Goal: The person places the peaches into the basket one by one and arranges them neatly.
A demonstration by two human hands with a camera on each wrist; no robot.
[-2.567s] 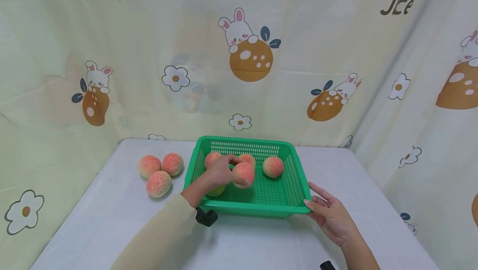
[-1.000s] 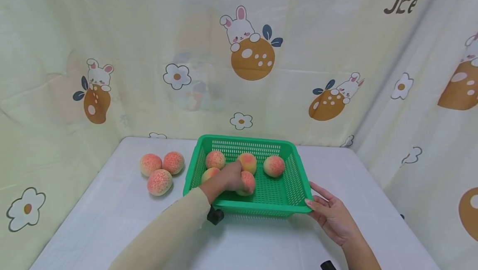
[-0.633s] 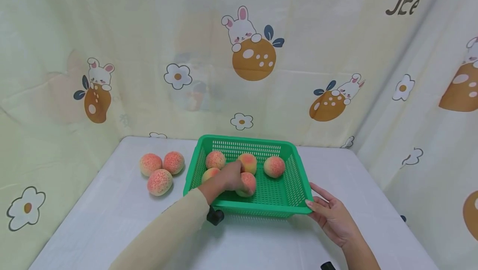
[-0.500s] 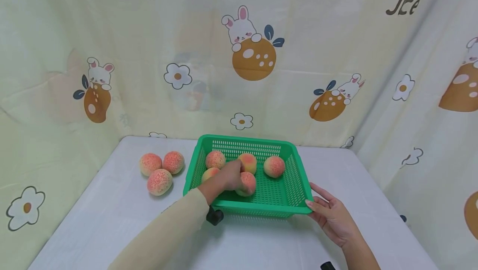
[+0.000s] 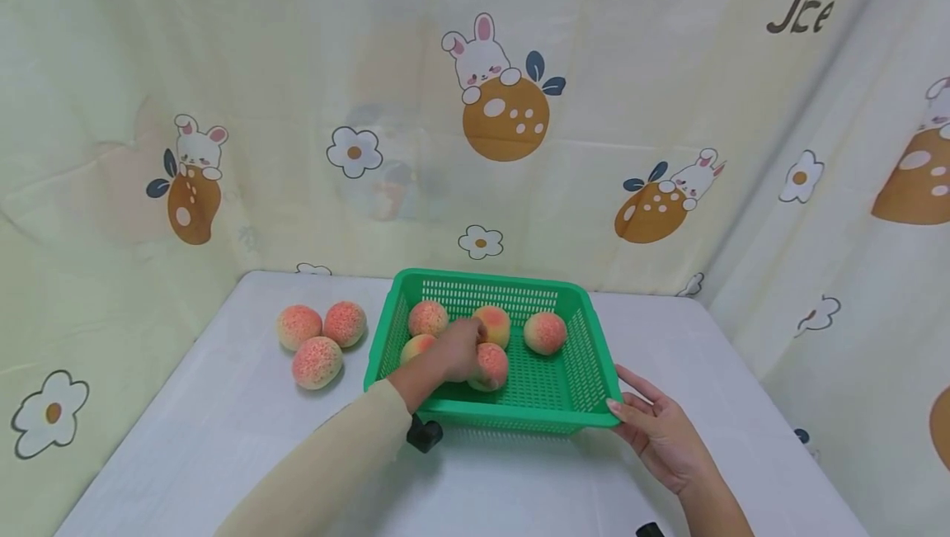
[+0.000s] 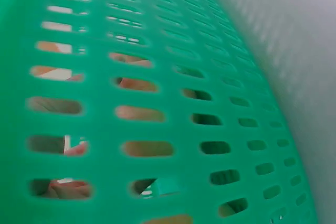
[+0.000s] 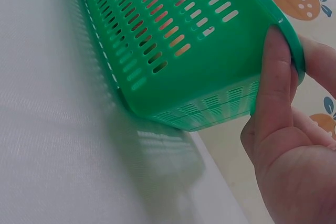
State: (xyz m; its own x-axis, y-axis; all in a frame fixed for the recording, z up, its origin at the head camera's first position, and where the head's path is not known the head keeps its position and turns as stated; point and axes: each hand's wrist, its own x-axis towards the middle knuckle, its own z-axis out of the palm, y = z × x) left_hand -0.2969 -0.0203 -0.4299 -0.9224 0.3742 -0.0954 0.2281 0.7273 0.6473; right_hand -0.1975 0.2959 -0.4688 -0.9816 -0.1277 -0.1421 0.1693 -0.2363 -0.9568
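Observation:
In the head view a green plastic basket (image 5: pixel 512 415) stands on the table with several pink-and-yellow peaches in it. My left hand (image 5: pixel 458 349) reaches over the front rim, its fingers curled at the left side of a peach (image 5: pixel 491 367) low in the basket; part of that peach is behind the hand. Around it lie other peaches, one behind (image 5: pixel 493 326), one to the right (image 5: pixel 545 332) and one at the back left (image 5: pixel 428 317). My right hand (image 5: pixel 660 438) grips the front right corner; in the right wrist view its thumb presses the basket wall (image 7: pixel 210 72) below the rim.
Three more peaches (image 5: pixel 317 362) sit together on the white table (image 5: pixel 519 487), left of the basket. A printed curtain (image 5: pixel 401 50) hangs behind and at both sides. The left wrist view is mostly filled by the slotted basket wall (image 6: pixel 173 124).
Since the earliest frame, my left hand has lowered the peach to the basket floor. Very recently it has shifted slightly left, showing more of the peach. The right hand keeps its grip.

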